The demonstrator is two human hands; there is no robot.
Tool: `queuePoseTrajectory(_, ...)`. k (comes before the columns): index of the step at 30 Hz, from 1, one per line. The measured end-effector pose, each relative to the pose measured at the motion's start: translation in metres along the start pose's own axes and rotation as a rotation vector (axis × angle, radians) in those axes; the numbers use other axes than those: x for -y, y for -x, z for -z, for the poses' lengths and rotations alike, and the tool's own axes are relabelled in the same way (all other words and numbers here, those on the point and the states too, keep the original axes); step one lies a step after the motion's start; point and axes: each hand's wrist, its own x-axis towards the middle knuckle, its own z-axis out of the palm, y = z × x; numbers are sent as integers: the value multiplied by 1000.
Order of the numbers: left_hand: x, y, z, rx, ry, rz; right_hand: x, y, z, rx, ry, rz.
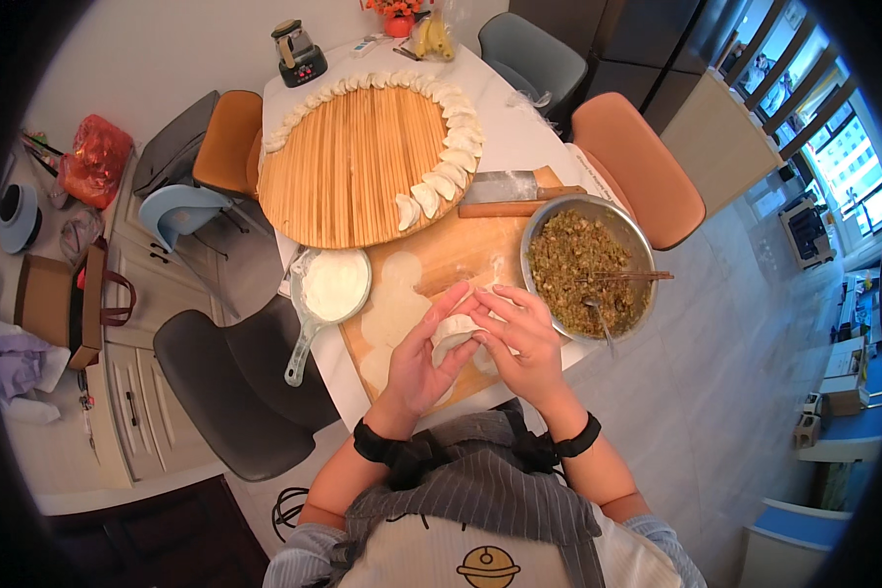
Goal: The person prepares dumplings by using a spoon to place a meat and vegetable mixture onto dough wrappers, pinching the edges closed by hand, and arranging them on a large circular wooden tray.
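I have the left hand [416, 361] and right hand [527, 345] together, fingers pinching the edge of a white dumpling [454, 336] held between them above the wooden board [451, 253] on the table [510, 137]. Pale dough wrappers [390, 306] lie beside the left hand. To the right I see a metal bowl [526, 257] of chopped filling [573, 260], with chopsticks [645, 275] and a spoon [596, 312] in it. Beyond, finished dumplings [463, 142] curve along the rim of a round slatted tray [363, 162].
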Motion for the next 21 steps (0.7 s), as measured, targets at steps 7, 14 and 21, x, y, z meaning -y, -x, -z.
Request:
queuePoseTrajectory(7, -3, -6, 8, -3, -31, 70, 2, -9, -4, 177, -33, -9)
queuePoseTrajectory(14, -7, -9, 20, 57, 6, 45, -2, -4, -10, -55, -146, -139)
queuePoseTrajectory(21, -11, -8, 13, 31, -56, 54, -5, -11, -16, -135, -78, -32)
